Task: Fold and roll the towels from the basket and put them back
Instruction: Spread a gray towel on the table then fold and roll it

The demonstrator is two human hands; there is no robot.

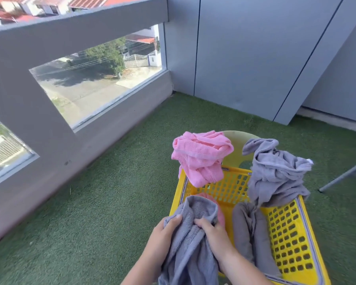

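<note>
- Green artificial turf (115,212), short-piled and even, covers the balcony floor.
- A smooth grey parapet (29,83) with rectangular glass panes runs along the left. Flat grey wall panels (255,48) with thin dark seams stand behind.
- A yellow plastic basket (286,233), rectangular, its walls pierced by rows of small rounded holes, sits on the turf at lower right.
- A grey terry towel (193,239), thick and nubbly, hangs in loose folds over the basket's near left corner, its top edge bunched into a soft hump.
- A thinner crumpled grey towel (275,171) is heaped on the basket's far right rim, creased and spilling inward.
- A crumpled pink towel (199,155), ribbed with a stitched hem, sits bunched on the far left rim.
- Two rolled grey towels (243,229), smooth cylinders, lie side by side inside the basket.
- The left hand (164,229) grips the hanging towel's left edge, fingers curled into the cloth.
- The right hand (212,231) clutches the same towel's right side, fingers buried in the fold.
- A pink roll (220,212) peeks out from behind the held towel, inside the basket.
</note>
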